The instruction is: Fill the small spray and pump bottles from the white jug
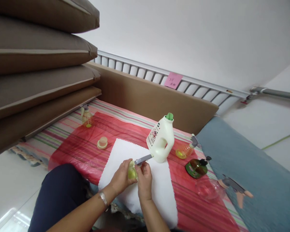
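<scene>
My left hand (pixel 122 178) is wrapped round a small yellow-green bottle (pixel 132 172) held over a white cloth (pixel 159 190). My right hand (pixel 144 178) pinches the bottle's grey pump top (pixel 143 159), whose nozzle points right toward a white jug with a green cap (pixel 161 138). The jug stands upright at the cloth's far edge. The cloth lies on a red plastic sheet (pixel 82 145).
A round beige lid (pixel 102 142) and a pump bottle (pixel 86 116) sit at the left. An orange spray bottle (pixel 183 150), a dark green bottle (pixel 196 167) and a clear pink bottle (pixel 209 188) lie at the right. Brown cushions (pixel 38 64) are stacked left; a cardboard panel (pixel 154 96) stands behind.
</scene>
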The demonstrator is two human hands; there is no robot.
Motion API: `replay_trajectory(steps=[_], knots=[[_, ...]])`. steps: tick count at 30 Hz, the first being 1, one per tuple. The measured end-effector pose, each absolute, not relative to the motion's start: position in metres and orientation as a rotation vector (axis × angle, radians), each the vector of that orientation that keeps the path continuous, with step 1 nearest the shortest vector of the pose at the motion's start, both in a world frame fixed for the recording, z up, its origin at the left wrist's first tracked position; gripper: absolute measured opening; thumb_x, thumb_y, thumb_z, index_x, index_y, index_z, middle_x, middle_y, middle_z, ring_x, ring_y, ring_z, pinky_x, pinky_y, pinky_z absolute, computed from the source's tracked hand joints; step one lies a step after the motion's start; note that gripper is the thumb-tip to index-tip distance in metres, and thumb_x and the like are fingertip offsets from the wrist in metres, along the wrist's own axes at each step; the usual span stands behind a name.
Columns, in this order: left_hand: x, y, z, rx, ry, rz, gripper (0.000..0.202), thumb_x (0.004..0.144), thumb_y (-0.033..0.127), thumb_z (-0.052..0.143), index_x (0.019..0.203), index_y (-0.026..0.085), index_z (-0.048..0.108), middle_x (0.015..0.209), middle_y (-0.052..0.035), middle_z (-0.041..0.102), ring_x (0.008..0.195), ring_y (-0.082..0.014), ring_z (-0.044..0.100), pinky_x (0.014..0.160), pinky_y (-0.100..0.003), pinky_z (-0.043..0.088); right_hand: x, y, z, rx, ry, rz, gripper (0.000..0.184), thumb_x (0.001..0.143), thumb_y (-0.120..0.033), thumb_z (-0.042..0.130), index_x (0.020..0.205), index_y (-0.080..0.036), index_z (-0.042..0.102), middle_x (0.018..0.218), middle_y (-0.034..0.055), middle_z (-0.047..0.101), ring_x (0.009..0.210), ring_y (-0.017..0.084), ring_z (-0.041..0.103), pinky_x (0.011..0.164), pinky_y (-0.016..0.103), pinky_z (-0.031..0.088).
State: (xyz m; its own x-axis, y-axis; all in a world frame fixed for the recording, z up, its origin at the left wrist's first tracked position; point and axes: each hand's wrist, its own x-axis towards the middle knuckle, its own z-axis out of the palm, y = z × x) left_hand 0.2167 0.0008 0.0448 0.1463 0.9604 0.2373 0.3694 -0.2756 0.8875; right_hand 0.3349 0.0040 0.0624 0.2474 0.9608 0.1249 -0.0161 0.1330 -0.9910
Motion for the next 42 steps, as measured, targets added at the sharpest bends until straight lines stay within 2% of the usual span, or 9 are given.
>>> replay_trajectory(steps=[5,8,10,12,16,21,27,34,42], knots=[[0.203,0.006,0.066,1.742,1.237,0.961,0.086,0.054,0.015,0.077,0.132,0.015,0.041,0.137,-0.0185,0.045,0.13,-0.0333,0.04,0.11,-0.051,0.03,0.337,0.002,0.065,-1.222,-1.109,0.918,0.03,0.075,-0.037,0.068,0.098,-0.019,0.059,0.094,0.0044,0.064,0.092,0.023,0.058,0.086,0.037,0.045],[0.197,0.01,0.091,1.659,1.208,1.025,0.069,0.065,0.017,0.068,0.13,0.017,0.044,0.138,-0.0164,0.044,0.131,-0.0305,0.04,0.108,-0.05,0.032,0.339,0.004,0.067,-1.216,-1.149,0.904,0.027,0.075,-0.036,0.067,0.095,-0.019,0.06,0.093,0.0038,0.065,0.091,0.022,0.059,0.086,0.037,0.045],[0.2,0.011,0.108,1.593,1.184,1.113,0.053,0.072,0.019,0.062,0.123,0.019,0.049,0.128,-0.0124,0.053,0.12,-0.0261,0.049,0.101,-0.045,0.04,0.338,0.004,0.068,-1.21,-1.16,0.895,0.028,0.075,-0.037,0.066,0.096,-0.019,0.06,0.094,0.0043,0.066,0.092,0.023,0.059,0.085,0.036,0.045],[0.208,0.013,0.12,1.58,1.168,1.164,0.042,0.069,0.019,0.066,0.109,0.02,0.057,0.111,-0.0076,0.061,0.105,-0.0232,0.057,0.092,-0.04,0.045,0.336,0.003,0.071,-1.205,-1.168,0.887,0.029,0.076,-0.037,0.065,0.098,-0.019,0.06,0.096,0.0047,0.067,0.093,0.023,0.06,0.085,0.036,0.046],[0.221,0.02,0.123,1.575,1.197,1.213,0.022,0.063,0.02,0.072,0.079,0.019,0.059,0.078,0.0006,0.061,0.077,-0.0181,0.058,0.074,-0.032,0.046,0.331,0.001,0.076,-1.215,-1.187,0.86,0.025,0.076,-0.033,0.062,0.097,-0.02,0.06,0.098,0.005,0.068,0.094,0.023,0.061,0.087,0.036,0.046],[0.214,0.032,0.121,1.61,1.179,1.182,0.017,0.068,0.032,0.071,0.071,0.019,0.06,0.07,0.0019,0.059,0.072,-0.0176,0.056,0.07,-0.029,0.043,0.33,0.001,0.068,-1.261,-1.217,0.837,0.035,0.072,-0.03,0.066,0.105,-0.02,0.058,0.107,0.0068,0.066,0.103,0.025,0.06,0.093,0.039,0.044],[0.203,0.036,0.126,1.545,1.022,1.087,0.02,0.067,0.031,0.071,0.081,0.018,0.067,0.078,-0.0006,0.067,0.079,-0.0204,0.061,0.078,-0.031,0.045,0.323,-0.002,0.045,-1.342,-1.198,0.808,0.079,0.049,-0.027,0.084,0.12,-0.019,0.05,0.122,0.0134,0.06,0.114,0.031,0.055,0.1,0.047,0.04],[0.21,0.032,0.114,1.479,0.921,1.055,0.032,0.063,0.025,0.076,0.093,0.019,0.067,0.091,-0.0034,0.071,0.091,-0.0223,0.062,0.087,-0.034,0.046,0.322,-0.001,0.043,-1.285,-1.215,0.753,0.077,0.048,-0.028,0.085,0.118,-0.021,0.054,0.117,0.0111,0.063,0.11,0.031,0.057,0.099,0.045,0.042],[0.205,0.039,0.095,1.444,0.928,1.056,0.032,0.071,0.032,0.071,0.1,0.018,0.068,0.103,-0.0073,0.073,0.104,-0.0261,0.062,0.094,-0.041,0.046,0.325,-0.003,0.037,-1.246,-1.262,0.746,0.088,0.042,-0.021,0.085,0.124,-0.021,0.052,0.124,0.0117,0.059,0.118,0.033,0.053,0.103,0.048,0.039]])
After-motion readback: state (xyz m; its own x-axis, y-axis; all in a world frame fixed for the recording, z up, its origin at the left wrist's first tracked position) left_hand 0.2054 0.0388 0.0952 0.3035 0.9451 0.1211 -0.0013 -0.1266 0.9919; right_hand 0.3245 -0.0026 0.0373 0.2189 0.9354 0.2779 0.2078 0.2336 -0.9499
